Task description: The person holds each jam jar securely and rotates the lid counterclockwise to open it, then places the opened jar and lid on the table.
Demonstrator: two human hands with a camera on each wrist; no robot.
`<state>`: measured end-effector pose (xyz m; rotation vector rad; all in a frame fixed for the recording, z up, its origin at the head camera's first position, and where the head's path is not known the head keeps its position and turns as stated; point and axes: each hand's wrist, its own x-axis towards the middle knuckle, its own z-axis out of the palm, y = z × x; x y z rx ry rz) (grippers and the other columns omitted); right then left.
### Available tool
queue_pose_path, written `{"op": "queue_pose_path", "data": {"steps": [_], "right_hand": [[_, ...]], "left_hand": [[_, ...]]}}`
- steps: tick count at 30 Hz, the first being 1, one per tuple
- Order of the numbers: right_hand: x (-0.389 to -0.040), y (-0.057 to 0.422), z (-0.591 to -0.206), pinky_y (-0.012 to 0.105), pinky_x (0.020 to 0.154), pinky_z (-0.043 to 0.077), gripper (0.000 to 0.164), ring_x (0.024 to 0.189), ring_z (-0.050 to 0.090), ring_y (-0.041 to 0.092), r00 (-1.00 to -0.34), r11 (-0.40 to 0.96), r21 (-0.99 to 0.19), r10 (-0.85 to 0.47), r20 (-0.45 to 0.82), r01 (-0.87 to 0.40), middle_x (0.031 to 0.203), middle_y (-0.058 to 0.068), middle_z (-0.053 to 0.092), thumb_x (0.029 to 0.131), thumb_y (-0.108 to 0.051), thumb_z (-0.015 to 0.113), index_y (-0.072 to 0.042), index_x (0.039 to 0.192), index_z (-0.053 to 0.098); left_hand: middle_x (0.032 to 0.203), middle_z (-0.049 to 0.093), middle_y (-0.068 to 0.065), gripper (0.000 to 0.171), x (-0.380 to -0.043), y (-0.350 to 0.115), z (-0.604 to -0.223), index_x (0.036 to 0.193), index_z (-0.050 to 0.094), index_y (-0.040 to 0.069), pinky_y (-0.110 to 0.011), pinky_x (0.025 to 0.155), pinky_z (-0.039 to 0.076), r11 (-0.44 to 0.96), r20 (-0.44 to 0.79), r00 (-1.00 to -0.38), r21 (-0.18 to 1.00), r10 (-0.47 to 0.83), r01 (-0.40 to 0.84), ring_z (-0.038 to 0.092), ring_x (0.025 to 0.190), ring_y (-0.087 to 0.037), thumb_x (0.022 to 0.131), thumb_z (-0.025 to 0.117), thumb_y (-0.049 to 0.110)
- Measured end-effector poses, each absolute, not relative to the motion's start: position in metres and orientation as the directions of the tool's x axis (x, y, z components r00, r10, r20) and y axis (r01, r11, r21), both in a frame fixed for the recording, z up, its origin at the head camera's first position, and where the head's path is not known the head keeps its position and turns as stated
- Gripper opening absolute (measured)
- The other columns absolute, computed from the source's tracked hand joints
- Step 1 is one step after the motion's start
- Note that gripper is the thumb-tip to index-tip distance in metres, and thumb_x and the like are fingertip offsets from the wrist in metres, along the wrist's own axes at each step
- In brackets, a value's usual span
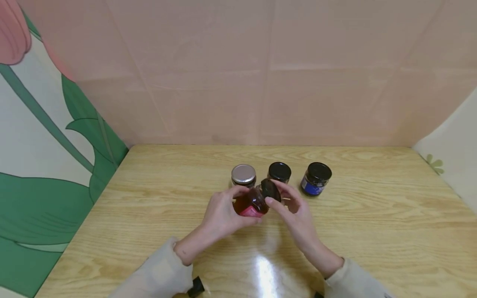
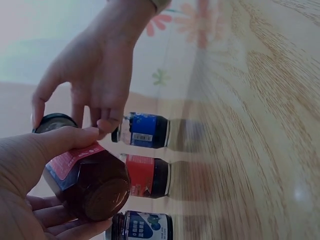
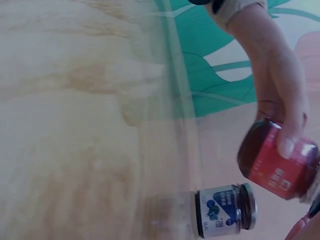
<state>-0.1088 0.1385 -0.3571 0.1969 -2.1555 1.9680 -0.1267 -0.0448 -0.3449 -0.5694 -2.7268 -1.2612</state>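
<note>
Above the table, my left hand (image 1: 223, 211) grips a glass jar (image 1: 257, 200) of dark amber contents with a red label, tilted to the right. Thumb and fingers of my right hand (image 1: 298, 215) hold its black lid (image 1: 270, 190) at the rim. In the left wrist view the jar's base (image 2: 107, 197) faces the camera, and the right hand (image 2: 100, 75) reaches to the lid. The right wrist view shows the left thumb lying on the red label (image 3: 280, 165); most of the right hand is out of that frame. Whether the lid is loose cannot be told.
Behind the hands stand a silver-lidded jar (image 1: 244, 174) with a blueberry label, a black-lidded jar (image 1: 279, 171) with a red label, and a black-lidded jar (image 1: 316, 179) with a blue label. The wooden table (image 1: 156, 198) meets a pink wall covering (image 1: 223, 103) at its back edge.
</note>
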Motion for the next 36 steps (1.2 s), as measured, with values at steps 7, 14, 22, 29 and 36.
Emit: {"op": "queue_pose_path", "data": {"steps": [7,14,22,29,36], "right_hand": [[-0.111,0.142,-0.356,0.019,0.082,0.048,0.046,0.097,0.058,0.008,-0.973,0.043,-0.973,0.035,0.228,-0.226,0.114,-0.008,0.061,0.083,0.003,0.067,0.003,0.128,0.056],[-0.113,0.141,-0.358,0.021,0.087,0.045,0.05,0.097,0.056,0.006,-0.976,0.134,-0.968,0.017,0.218,-0.214,0.112,-0.003,0.061,0.078,0.005,0.072,0.003,0.126,0.058],[-0.113,0.138,-0.358,0.023,0.09,0.048,0.053,0.101,0.06,0.009,-0.988,0.144,-0.982,-0.112,0.104,-0.12,0.12,0.019,0.061,0.078,0.0,0.073,0.004,0.128,0.054],[-0.118,0.134,-0.368,0.033,0.089,0.052,0.063,0.095,0.062,0.022,-0.943,0.211,-0.943,-0.267,0.198,-0.258,0.111,0.018,0.06,0.075,-0.004,0.076,0.0,0.131,0.05],[-0.119,0.126,-0.372,0.037,0.089,0.053,0.059,0.096,0.064,0.023,-0.923,0.248,-0.925,-0.33,0.2,-0.289,0.12,0.022,0.057,0.073,-0.007,0.079,-0.002,0.126,0.055]], "left_hand": [[0.111,0.069,-0.01,0.066,-0.129,-0.051,-0.348,0.115,0.061,0.008,-0.04,0.088,0.052,0.573,0.187,-0.952,0.764,0.243,0.296,0.064,0.104,-0.023,0.061,0.091,0.031],[0.109,0.068,-0.01,0.062,-0.134,-0.062,-0.352,0.114,0.059,0.008,-0.041,0.089,0.052,0.554,0.19,-0.967,0.793,0.171,0.254,0.064,0.102,-0.025,0.062,0.09,0.021],[0.113,0.067,-0.013,0.064,-0.141,-0.074,-0.358,0.114,0.058,0.007,-0.047,0.097,0.047,0.531,0.178,-0.981,0.825,0.08,0.194,0.062,0.108,-0.029,0.061,0.091,0.018],[0.115,0.065,-0.013,0.067,-0.147,-0.081,-0.361,0.117,0.058,0.005,-0.049,0.097,0.041,0.536,0.165,-0.985,0.829,0.039,0.16,0.055,0.111,-0.03,0.06,0.091,0.018],[0.113,0.067,-0.013,0.065,-0.153,-0.087,-0.364,0.116,0.058,0.004,-0.045,0.094,0.048,0.531,0.152,-0.988,0.835,0.025,0.142,0.062,0.106,-0.029,0.061,0.09,0.017]]}}
